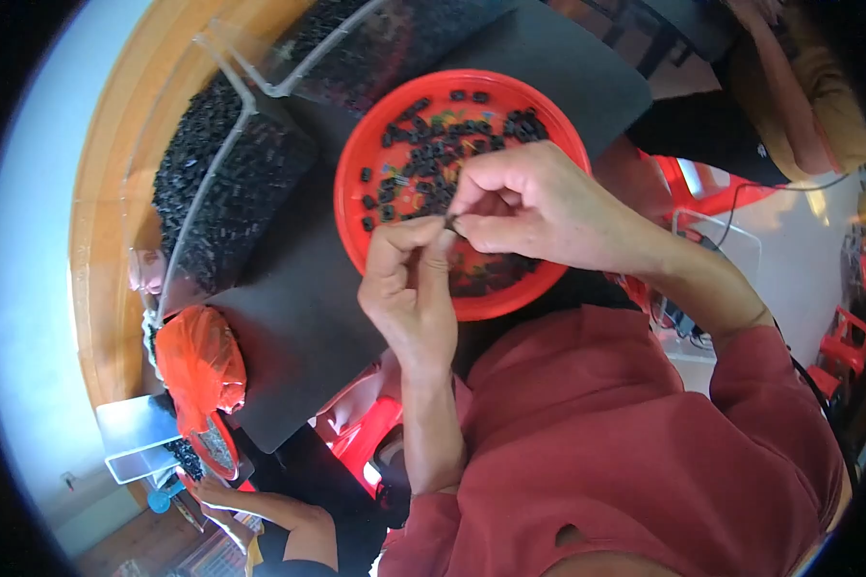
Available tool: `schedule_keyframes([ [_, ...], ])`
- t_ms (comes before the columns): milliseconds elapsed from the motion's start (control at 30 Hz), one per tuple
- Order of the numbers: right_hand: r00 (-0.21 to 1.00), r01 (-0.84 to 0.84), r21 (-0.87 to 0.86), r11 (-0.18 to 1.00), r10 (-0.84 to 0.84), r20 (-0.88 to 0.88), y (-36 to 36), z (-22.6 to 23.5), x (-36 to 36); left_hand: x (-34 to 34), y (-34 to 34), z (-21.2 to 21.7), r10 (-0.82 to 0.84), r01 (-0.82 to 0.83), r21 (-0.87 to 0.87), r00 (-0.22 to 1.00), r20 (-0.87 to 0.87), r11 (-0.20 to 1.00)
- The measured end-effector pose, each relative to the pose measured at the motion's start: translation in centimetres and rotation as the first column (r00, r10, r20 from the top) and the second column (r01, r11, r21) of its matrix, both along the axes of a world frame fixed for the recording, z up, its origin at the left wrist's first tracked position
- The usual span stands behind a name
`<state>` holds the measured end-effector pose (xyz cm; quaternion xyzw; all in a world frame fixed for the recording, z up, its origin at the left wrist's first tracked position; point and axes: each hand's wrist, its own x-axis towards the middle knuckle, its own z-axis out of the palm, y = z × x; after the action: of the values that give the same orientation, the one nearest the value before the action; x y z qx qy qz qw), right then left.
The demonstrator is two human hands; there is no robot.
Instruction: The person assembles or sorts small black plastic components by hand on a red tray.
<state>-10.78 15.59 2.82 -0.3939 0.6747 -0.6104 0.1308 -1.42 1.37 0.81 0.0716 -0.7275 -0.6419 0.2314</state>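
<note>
Pinching one small black part, two hands (over one red bowl).

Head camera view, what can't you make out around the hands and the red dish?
- Small black part: pinched between left hand and right hand; too small, fingertips cover it.
- Red dish: near rim hidden behind both hands.
- Clear bin of black parts: single pieces blur together.

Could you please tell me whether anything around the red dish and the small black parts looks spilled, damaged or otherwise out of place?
Nothing stands out. The small black parts lie loose inside the red dish, none visibly spilled onto the dark mat. The left hand and right hand pinch one tiny black piece above the dish.
</note>
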Motion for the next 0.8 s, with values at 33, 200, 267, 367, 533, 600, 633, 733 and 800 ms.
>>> schedule_keyframes([
  [33,0.983,-0.042,0.044,0.998,0.033,0.18,0.1,0.5,0.2,0.1,-0.1,-0.1,-0.011,0.011,0.046,1.0,0.01,0.999],
  [200,0.767,-0.346,0.056,0.937,0.248,0.592,1.5,2.1,-2.4,0.7,0.8,0.3,-0.148,0.151,0.252,0.989,-0.029,0.956],
  [267,0.748,-0.362,0.02,0.932,0.277,0.603,1.8,1.8,-2.7,0.8,1.0,0.6,-0.159,0.163,0.24,0.987,-0.037,0.957],
  [367,0.676,-0.344,-0.052,0.938,0.286,0.679,1.8,1.1,-2.2,0.7,1.3,0.4,-0.211,0.226,0.307,0.974,-0.081,0.925],
  [533,0.766,-0.287,0.005,0.958,0.226,0.602,2.2,0.5,-1.6,0.8,0.7,0.2,-0.204,0.192,0.227,0.978,0.031,0.955],
  [600,0.804,-0.241,0.011,0.971,0.193,0.563,3.3,0.3,-2.0,0.5,0.6,0.5,-0.164,0.157,0.147,0.986,0.037,0.977],
  [633,0.841,-0.148,0.052,0.988,0.099,0.531,4.0,0.8,-2.2,0.4,0.7,2.0,-0.04,0.037,0.075,0.998,0.044,0.997],
  [733,0.912,0.132,0.088,0.987,-0.156,0.38,6.8,1.2,-3.9,-0.9,-3.5,5.0,0.171,-0.19,-0.224,0.98,-0.101,0.956],
  [800,0.901,0.232,0.027,0.972,-0.225,0.372,8.4,1.1,-4.7,-1.8,-7.7,7.3,0.203,-0.298,-0.383,0.941,-0.27,0.874],
])
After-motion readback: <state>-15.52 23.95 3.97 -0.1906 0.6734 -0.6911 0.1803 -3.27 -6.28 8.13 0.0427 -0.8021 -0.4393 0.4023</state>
